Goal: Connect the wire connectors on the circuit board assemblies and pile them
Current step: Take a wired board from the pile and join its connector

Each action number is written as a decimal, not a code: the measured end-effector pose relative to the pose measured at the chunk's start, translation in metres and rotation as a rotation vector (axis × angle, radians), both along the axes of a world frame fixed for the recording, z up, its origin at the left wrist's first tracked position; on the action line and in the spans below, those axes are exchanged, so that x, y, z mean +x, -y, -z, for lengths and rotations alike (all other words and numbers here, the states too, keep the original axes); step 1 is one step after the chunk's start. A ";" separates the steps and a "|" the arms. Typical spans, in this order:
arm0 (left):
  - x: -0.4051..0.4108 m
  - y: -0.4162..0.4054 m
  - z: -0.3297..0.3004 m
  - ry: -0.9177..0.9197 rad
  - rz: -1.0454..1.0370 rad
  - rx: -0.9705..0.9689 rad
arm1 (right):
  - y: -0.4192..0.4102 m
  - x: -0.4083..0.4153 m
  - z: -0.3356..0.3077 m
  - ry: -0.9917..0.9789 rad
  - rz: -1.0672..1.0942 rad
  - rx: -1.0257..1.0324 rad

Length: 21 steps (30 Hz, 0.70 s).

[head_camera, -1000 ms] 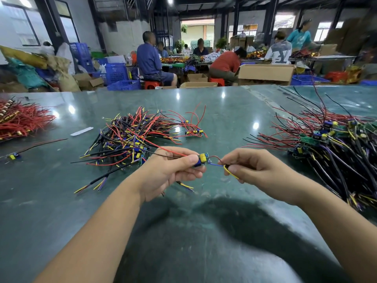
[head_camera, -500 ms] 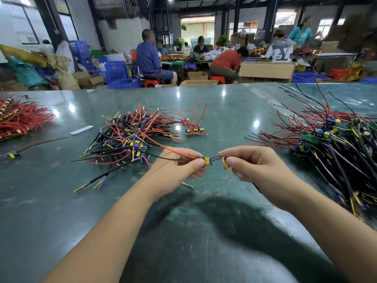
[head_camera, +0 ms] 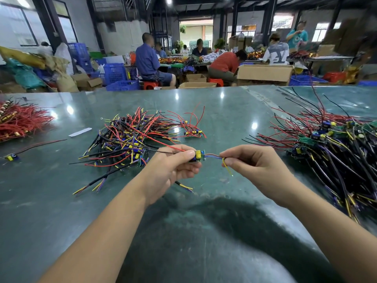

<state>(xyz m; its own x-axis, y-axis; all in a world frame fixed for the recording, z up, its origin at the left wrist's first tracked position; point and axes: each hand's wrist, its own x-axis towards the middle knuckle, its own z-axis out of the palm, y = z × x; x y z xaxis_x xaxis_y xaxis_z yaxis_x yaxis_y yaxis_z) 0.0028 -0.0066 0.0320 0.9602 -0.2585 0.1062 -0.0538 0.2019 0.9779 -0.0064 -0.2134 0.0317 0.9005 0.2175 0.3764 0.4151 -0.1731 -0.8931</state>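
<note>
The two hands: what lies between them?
In the head view, only short blue and red wires span from the small board in the left hand to the right hand.

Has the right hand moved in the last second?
No, barely: the right hand pinches the wires beside the small board, the same gap from the right-side wire pile.

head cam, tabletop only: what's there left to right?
Red wire bundle → lone small board → white strip → middle assembly pile → left hand gripping a circuit board → right hand pinching its wires → right assembly pile.
</note>
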 end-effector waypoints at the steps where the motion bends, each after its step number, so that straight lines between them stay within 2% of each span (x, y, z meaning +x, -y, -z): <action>1: 0.000 0.002 0.001 -0.035 -0.005 0.024 | 0.000 0.000 0.001 -0.006 -0.007 0.005; 4: 0.001 0.008 0.003 -0.099 -0.024 0.043 | -0.002 -0.001 0.002 -0.007 -0.018 0.026; 9: -0.001 0.013 0.004 -0.092 -0.013 -0.158 | -0.003 0.000 0.007 -0.017 -0.051 -0.001; 15: -0.001 0.016 0.009 -0.023 -0.024 -0.076 | -0.004 -0.001 0.010 0.017 -0.086 -0.093; 21: 0.000 0.015 0.011 0.003 -0.067 0.029 | -0.004 -0.002 0.014 0.216 -0.057 -0.295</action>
<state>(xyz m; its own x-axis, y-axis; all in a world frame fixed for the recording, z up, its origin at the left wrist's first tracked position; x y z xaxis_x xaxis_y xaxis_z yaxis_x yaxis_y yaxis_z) 0.0033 -0.0214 0.0213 0.9751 -0.1967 0.1022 -0.0689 0.1692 0.9832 -0.0082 -0.2098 0.0175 0.7905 0.3926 0.4701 0.6051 -0.3813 -0.6990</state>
